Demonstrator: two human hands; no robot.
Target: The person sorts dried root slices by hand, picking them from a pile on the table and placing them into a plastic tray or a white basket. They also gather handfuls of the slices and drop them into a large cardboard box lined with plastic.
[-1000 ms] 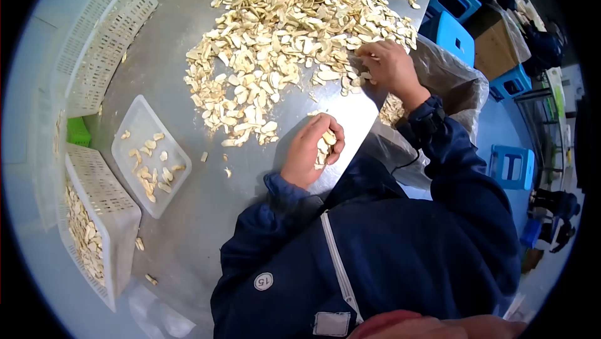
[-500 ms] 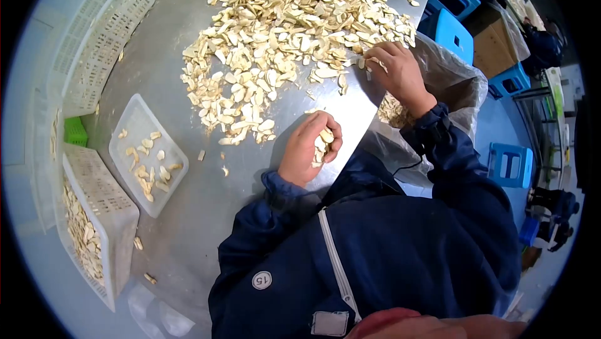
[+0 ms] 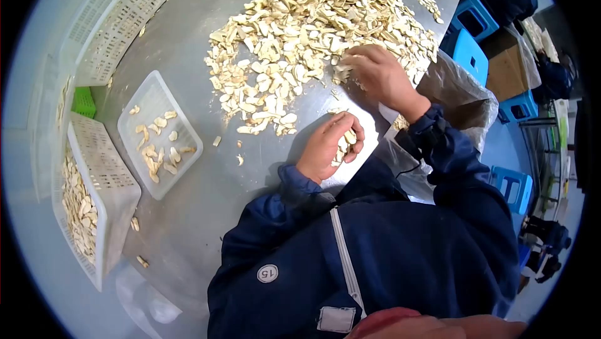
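Note:
A large heap of dried, pale slices (image 3: 319,20) with tan edges, perhaps mushroom or root, is spread over the steel table (image 3: 206,207). My left hand (image 3: 330,145) is curled around several of these slices, resting just above the table near my body. At the heap's near right edge, my right hand (image 3: 383,81) reaches over with its fingers stretched out and slightly bent, the tips touching slices there. Its palm faces down, so anything underneath is hidden. Between the two hands lies a bright strip of bare metal with small crumbs.
A shallow white tray (image 3: 195,133) holds several slices on the left. Beyond it stand a white basket (image 3: 116,170) full of slices and another perforated basket (image 3: 134,20). A lined bin (image 3: 466,98) sits beyond the table's right edge, near blue stools (image 3: 469,57).
My right hand has moved from the table's edge by the bin leftward onto the heap's near edge. My left hand still holds its slices. The whole view has shifted somewhat.

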